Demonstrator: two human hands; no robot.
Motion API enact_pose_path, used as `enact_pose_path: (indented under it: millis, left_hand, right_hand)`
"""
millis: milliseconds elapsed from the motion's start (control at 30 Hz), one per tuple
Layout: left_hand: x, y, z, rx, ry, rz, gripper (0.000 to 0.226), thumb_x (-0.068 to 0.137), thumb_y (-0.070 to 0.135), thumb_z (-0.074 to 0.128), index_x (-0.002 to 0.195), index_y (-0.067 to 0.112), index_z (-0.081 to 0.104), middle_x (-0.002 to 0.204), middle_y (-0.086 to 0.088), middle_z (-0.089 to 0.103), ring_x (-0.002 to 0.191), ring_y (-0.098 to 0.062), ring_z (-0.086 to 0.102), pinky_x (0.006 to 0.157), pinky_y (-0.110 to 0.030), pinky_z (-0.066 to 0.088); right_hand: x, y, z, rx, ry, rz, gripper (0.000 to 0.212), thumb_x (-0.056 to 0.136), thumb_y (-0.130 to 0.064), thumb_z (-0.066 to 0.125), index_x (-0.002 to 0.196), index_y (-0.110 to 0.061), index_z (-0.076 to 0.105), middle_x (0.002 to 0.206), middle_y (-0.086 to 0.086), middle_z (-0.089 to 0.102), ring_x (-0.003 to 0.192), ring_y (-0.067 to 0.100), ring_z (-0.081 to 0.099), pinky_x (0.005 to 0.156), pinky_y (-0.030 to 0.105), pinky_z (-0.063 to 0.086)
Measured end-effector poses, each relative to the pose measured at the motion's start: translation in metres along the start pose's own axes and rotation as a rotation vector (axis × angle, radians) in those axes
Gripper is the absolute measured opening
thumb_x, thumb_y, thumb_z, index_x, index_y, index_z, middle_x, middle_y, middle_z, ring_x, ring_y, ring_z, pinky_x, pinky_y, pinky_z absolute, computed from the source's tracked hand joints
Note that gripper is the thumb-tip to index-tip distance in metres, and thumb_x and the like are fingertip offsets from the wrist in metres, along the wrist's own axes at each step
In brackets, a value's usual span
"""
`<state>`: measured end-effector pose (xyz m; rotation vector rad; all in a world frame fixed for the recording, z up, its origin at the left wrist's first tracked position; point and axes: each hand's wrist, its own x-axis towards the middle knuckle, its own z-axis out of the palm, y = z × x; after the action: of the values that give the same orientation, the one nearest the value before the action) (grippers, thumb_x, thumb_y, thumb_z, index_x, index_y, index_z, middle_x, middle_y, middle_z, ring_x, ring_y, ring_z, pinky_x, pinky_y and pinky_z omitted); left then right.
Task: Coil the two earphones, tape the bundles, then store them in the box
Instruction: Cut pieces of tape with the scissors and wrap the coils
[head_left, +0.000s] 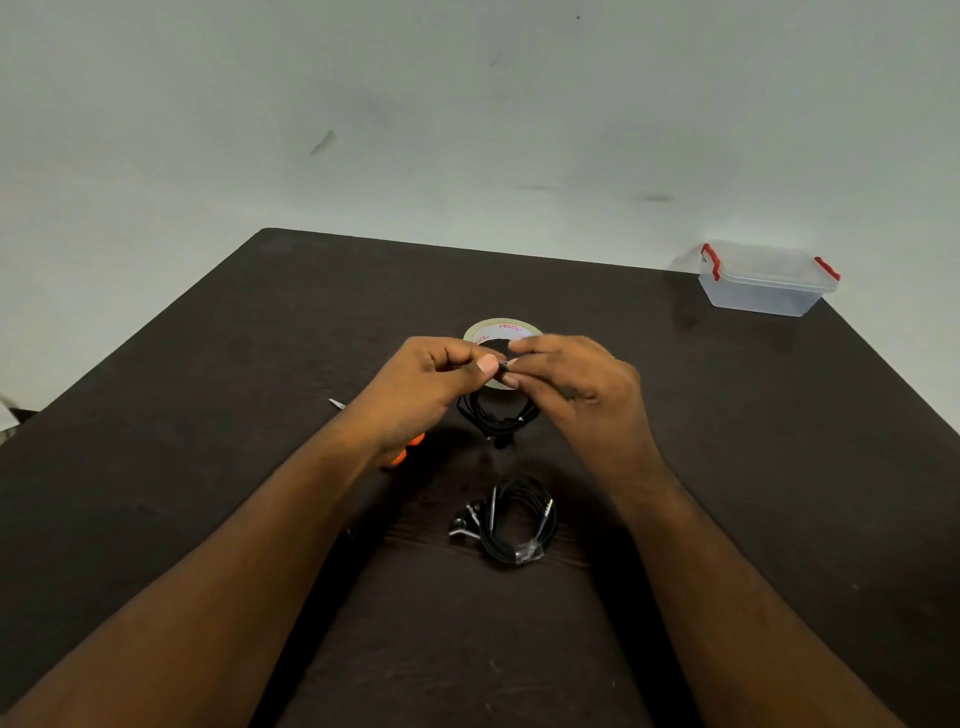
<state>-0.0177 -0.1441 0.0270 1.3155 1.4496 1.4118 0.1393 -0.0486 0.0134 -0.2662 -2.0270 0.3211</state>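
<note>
A coiled black earphone (496, 418) hangs between my hands a little above the dark table (208, 415). My left hand (431, 384) and my right hand (576, 384) both pinch the top of its bundle at the middle, fingertips meeting. A second coiled black earphone (511, 519) lies on the table nearer to me, with a band of clear tape on its lower part. The roll of tape (501, 332) lies flat just behind my hands, partly hidden by them. The clear plastic box (763, 283) with red clips stands open at the far right corner.
Scissors with orange handles (402, 452) lie under my left wrist, their blade tip (336, 402) showing to the left. A pale wall rises behind the table's far edge.
</note>
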Motion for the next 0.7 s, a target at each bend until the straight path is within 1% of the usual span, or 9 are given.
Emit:
enact_pose_path:
  millis: [67, 133, 233, 300, 367, 433, 500, 567, 700]
  left_hand:
    - [0.000, 0.000, -0.002, 0.080, -0.032, 0.054, 0.021, 0.097, 0.012, 0.054, 0.101, 0.009, 0.074, 0.101, -0.003, 0.075, 0.104, -0.012, 0.067, 0.094, -0.023, 0.049]
    - [0.000, 0.000, -0.003, 0.126, -0.064, 0.110, 0.021, 0.097, 0.009, 0.053, 0.098, 0.012, 0.074, 0.092, 0.000, 0.076, 0.096, -0.007, 0.068, 0.086, -0.017, 0.050]
    - [0.001, -0.002, -0.003, 0.232, -0.075, 0.170, 0.016, 0.092, 0.010, 0.060, 0.099, 0.014, 0.073, 0.081, 0.008, 0.074, 0.084, -0.002, 0.068, 0.077, -0.012, 0.048]
    - [0.001, -0.003, -0.003, 0.286, -0.045, 0.201, 0.017, 0.088, 0.011, 0.066, 0.103, 0.013, 0.074, 0.085, 0.009, 0.074, 0.085, -0.002, 0.068, 0.077, -0.014, 0.048]
    - [0.002, -0.004, -0.003, 0.369, 0.003, 0.254, 0.020, 0.084, 0.014, 0.071, 0.104, 0.014, 0.075, 0.091, 0.009, 0.074, 0.089, -0.004, 0.068, 0.083, -0.021, 0.049]
    - [0.002, -0.005, -0.002, 0.540, 0.069, 0.337, 0.019, 0.082, 0.021, 0.073, 0.101, 0.016, 0.076, 0.085, 0.012, 0.072, 0.085, -0.009, 0.067, 0.087, -0.037, 0.045]
    - [0.002, -0.006, -0.002, 0.685, 0.144, 0.403, 0.019, 0.079, 0.026, 0.071, 0.096, 0.019, 0.077, 0.079, 0.008, 0.071, 0.081, -0.015, 0.065, 0.086, -0.047, 0.037]
    - [0.001, -0.007, -0.002, 0.772, 0.185, 0.457, 0.017, 0.079, 0.026, 0.070, 0.093, 0.021, 0.077, 0.079, 0.003, 0.073, 0.081, -0.021, 0.065, 0.084, -0.048, 0.032]
    - [0.000, -0.007, 0.000, 0.883, 0.232, 0.601, 0.015, 0.077, 0.015, 0.076, 0.091, 0.021, 0.077, 0.085, 0.008, 0.074, 0.082, -0.019, 0.065, 0.081, -0.045, 0.030]
  right_hand:
    - [0.000, -0.002, 0.000, 0.130, -0.007, 0.092, 0.009, 0.077, -0.007, 0.077, 0.086, -0.009, 0.076, 0.089, -0.005, 0.073, 0.084, 0.008, 0.069, 0.078, 0.025, 0.055]
    - [0.000, -0.005, 0.000, 0.303, -0.009, 0.269, 0.014, 0.078, -0.008, 0.077, 0.087, -0.019, 0.077, 0.081, -0.012, 0.073, 0.079, 0.004, 0.069, 0.073, 0.017, 0.053]
    - [0.002, -0.008, -0.001, 0.521, 0.018, 0.514, 0.020, 0.076, -0.008, 0.078, 0.081, -0.027, 0.077, 0.080, -0.006, 0.075, 0.079, 0.010, 0.071, 0.071, 0.018, 0.053]
    - [0.003, -0.009, -0.002, 0.584, 0.023, 0.594, 0.019, 0.075, -0.007, 0.077, 0.078, -0.026, 0.078, 0.078, -0.002, 0.075, 0.078, 0.012, 0.072, 0.069, 0.019, 0.053]
    - [0.004, -0.010, 0.000, 0.632, 0.038, 0.668, 0.018, 0.073, -0.004, 0.077, 0.075, -0.022, 0.078, 0.073, 0.001, 0.074, 0.073, 0.012, 0.070, 0.067, 0.020, 0.052]
    - [0.005, -0.011, 0.003, 0.699, 0.058, 0.750, 0.019, 0.071, 0.001, 0.077, 0.074, -0.017, 0.075, 0.065, -0.001, 0.069, 0.065, 0.011, 0.065, 0.064, 0.021, 0.051]
    - [0.006, -0.013, 0.005, 0.812, 0.051, 0.825, 0.022, 0.071, 0.007, 0.074, 0.081, -0.013, 0.069, 0.061, -0.001, 0.066, 0.059, 0.012, 0.064, 0.061, 0.021, 0.051]
    - [0.007, -0.013, 0.005, 0.916, 0.028, 0.897, 0.023, 0.072, 0.009, 0.070, 0.084, -0.010, 0.064, 0.063, 0.002, 0.065, 0.058, 0.016, 0.066, 0.061, 0.023, 0.052]
    - [0.007, -0.010, 0.003, 1.075, -0.092, 1.041, 0.024, 0.075, 0.011, 0.062, 0.078, -0.013, 0.064, 0.071, 0.009, 0.066, 0.066, 0.022, 0.068, 0.068, 0.030, 0.054]
